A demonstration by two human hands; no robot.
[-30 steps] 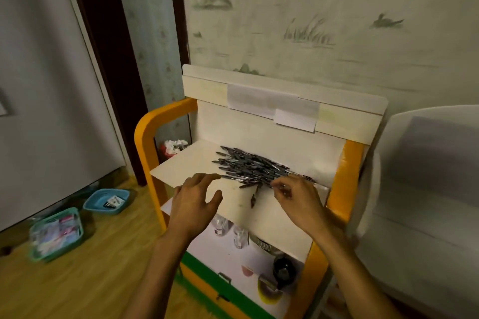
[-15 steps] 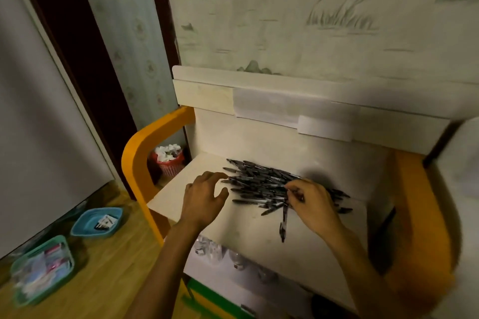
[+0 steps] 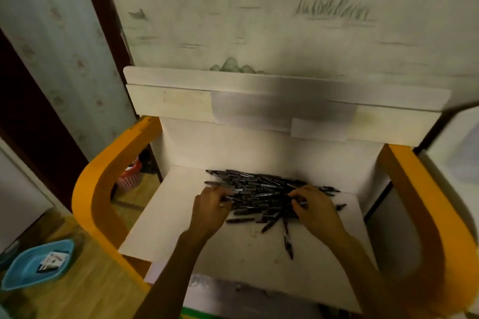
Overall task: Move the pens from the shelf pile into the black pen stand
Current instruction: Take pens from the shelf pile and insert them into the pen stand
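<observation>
Head view: pen pile (image 3: 261,194) between left hand (image 3: 211,208), right hand (image 3: 315,208).

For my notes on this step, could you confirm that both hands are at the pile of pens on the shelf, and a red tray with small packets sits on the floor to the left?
Not quite: the tray on the floor is blue, not red, as the head view shows. The rest holds: the left hand and right hand are both at the pile of pens on the shelf, and the tray holds small packets.
</observation>
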